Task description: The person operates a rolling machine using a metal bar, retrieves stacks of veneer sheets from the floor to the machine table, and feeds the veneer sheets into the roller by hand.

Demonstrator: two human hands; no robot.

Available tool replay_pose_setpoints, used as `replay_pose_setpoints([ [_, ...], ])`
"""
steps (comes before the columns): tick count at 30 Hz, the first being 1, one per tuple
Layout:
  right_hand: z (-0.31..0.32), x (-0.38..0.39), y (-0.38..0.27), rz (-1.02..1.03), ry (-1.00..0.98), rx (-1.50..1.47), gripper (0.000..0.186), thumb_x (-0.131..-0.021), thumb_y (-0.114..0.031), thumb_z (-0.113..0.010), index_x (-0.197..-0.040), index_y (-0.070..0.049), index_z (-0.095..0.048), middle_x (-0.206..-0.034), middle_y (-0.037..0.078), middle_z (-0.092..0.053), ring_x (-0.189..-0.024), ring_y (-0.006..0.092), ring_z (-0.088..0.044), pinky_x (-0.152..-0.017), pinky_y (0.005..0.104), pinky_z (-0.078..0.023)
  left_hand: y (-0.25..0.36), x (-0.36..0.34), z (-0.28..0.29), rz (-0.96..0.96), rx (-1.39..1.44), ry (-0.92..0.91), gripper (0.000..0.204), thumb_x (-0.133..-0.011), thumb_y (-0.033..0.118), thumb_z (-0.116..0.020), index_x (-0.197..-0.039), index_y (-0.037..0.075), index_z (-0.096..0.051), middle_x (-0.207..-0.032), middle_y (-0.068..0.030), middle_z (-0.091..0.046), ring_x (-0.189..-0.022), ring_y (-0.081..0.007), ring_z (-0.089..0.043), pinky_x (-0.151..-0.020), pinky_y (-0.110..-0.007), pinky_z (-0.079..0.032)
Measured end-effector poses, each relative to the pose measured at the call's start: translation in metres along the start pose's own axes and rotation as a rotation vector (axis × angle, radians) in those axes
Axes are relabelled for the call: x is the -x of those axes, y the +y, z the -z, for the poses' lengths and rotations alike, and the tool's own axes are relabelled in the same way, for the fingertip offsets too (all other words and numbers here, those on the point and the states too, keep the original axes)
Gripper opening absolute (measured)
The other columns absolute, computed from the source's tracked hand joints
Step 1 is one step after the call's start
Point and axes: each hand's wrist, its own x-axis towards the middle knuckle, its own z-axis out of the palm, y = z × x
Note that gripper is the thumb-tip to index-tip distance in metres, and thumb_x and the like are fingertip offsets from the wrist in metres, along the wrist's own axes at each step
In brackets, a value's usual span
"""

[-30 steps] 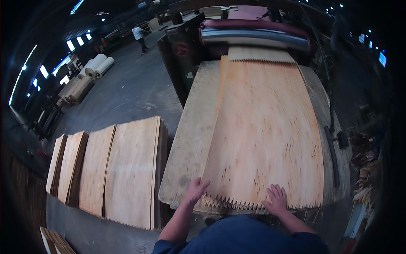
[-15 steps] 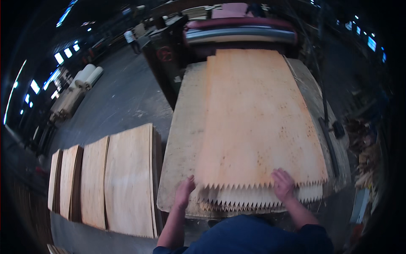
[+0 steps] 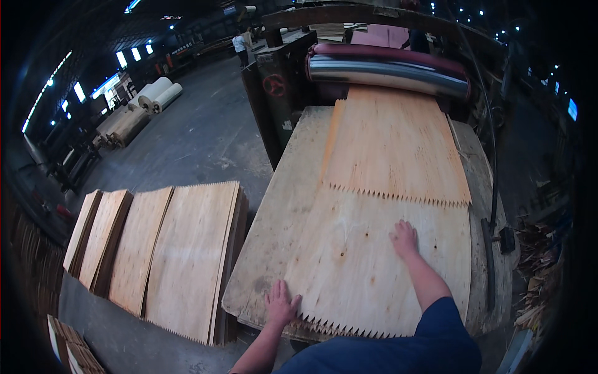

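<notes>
My left hand (image 3: pixel 281 302) rests with spread fingers on the worn grey board (image 3: pixel 265 252), just left of the lower corner of a pale veneer sheet (image 3: pixel 377 262) with saw-toothed edge. My right hand (image 3: pixel 405 240) lies open on that pale sheet, higher up and right of centre. Above it, an orange veneer sheet (image 3: pixel 392 149), also saw-toothed, overlaps the pale one and reaches under the chrome and maroon roller (image 3: pixel 386 71) of a dark machine (image 3: pixel 274 112).
Veneer stacks (image 3: pixel 184 255) stand at my left. White rolls (image 3: pixel 152 93) lie on the floor (image 3: pixel 205 146) behind them. A person in white (image 3: pixel 240 47) stands far back; another in dark clothing (image 3: pixel 417 40) is behind the roller. A bar (image 3: pixel 489 268) and scrap wood (image 3: pixel 532 249) are at right.
The orange sheet has moved forward under the roller, exposing the paler sheet. My right hand has moved up from the lower edge; my left hand has flattened onto the board.
</notes>
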Motion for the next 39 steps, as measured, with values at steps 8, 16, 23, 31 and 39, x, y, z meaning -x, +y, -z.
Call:
replay_pose_setpoints([
  [8, 0.012, 0.168, -0.029, 0.153, -0.086, -0.002, 0.047, -0.089, -0.031, -0.049, -0.129, -0.007, -0.047, -0.142, 0.011, -0.036, -0.134, 0.0297, -0.028, -0.111, 0.0497, -0.015, -0.026, -0.005, 0.023, -0.07, 0.152, 0.049, 0.064, -0.079, 0.037, -0.061, -0.128, 0.002, -0.042, -0.128, -0.0207, -0.048, -0.115, -0.0352, -0.048, -0.098, -0.046, -0.037],
  [16, 0.035, 0.288, -0.059, 0.265, -0.21, 0.044, 0.068, -0.077, -0.047, -0.063, -0.129, -0.006, -0.047, -0.141, 0.014, -0.036, -0.134, 0.0316, -0.028, -0.11, 0.0525, -0.016, 0.016, -0.009, 0.09, 0.143, 0.923, -0.386, 0.032, -0.082, 0.022, -0.063, -0.103, -0.001, -0.061, -0.093, -0.0099, -0.066, -0.088, -0.0192, -0.061, -0.078, -0.034, -0.045],
  [23, 0.056, 0.325, -0.085, 0.275, 0.081, -0.146, 0.06, -0.072, -0.035, -0.069, -0.123, -0.007, -0.054, -0.132, 0.013, -0.048, -0.125, 0.0309, -0.043, -0.106, 0.0498, -0.029, 0.013, -0.001, 0.138, -0.003, 1.569, -0.503, 0.031, -0.08, 0.012, -0.063, -0.109, -0.001, -0.061, -0.097, -0.0066, -0.066, -0.09, -0.0145, -0.062, -0.08, -0.027, -0.046],
  [31, 0.085, 0.198, -0.051, 0.471, 0.375, 0.02, 0.035, -0.073, -0.018, -0.067, -0.104, -0.003, -0.062, -0.113, 0.014, -0.061, -0.109, 0.0305, -0.056, -0.095, 0.0468, -0.042, -0.012, -0.033, 0.065, 0.183, 1.547, -0.33, 0.041, -0.094, 0.028, -0.049, -0.123, 0.0, -0.05, -0.122, -0.0112, -0.056, -0.112, -0.0223, -0.053, -0.095, -0.038, -0.042],
  [39, 0.067, -0.001, 0.001, 0.261, 0.416, -0.077, 0.03, -0.079, -0.02, -0.063, -0.106, -0.007, -0.062, -0.117, 0.009, -0.059, -0.115, 0.0286, -0.05, -0.101, 0.0453, -0.035, 0.023, -0.006, 0.001, -0.371, -0.066, -0.118, 0.069, -0.087, 0.043, -0.051, -0.141, 0.007, -0.029, -0.146, -0.0162, -0.03, -0.134, -0.0347, -0.028, -0.107, -0.05, -0.024],
])
